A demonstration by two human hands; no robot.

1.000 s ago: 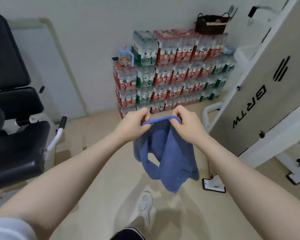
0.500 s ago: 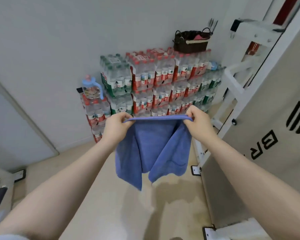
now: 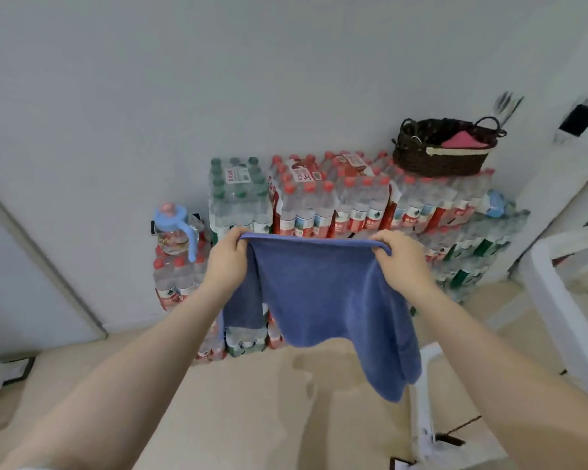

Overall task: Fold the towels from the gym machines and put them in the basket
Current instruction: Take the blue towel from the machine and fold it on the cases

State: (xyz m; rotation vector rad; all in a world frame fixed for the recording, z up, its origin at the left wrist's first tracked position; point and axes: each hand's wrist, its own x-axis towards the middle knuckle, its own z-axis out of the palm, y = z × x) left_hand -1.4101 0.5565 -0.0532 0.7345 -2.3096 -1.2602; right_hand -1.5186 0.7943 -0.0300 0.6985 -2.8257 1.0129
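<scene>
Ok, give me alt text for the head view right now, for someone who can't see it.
Two bare hands hold a blue towel stretched by its top edge, left hand and right hand each pinching one end, the cloth hanging unfolded above the floor. Behind it, stacked packs of bottled water stand against a wall, with a dark wicker basket on top holding something pink.

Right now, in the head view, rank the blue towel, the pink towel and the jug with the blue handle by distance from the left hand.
1. Blue towel: pinched in the left hand.
2. Jug: just left, on the bottles.
3. Pink towel: far right, in the basket.
</scene>
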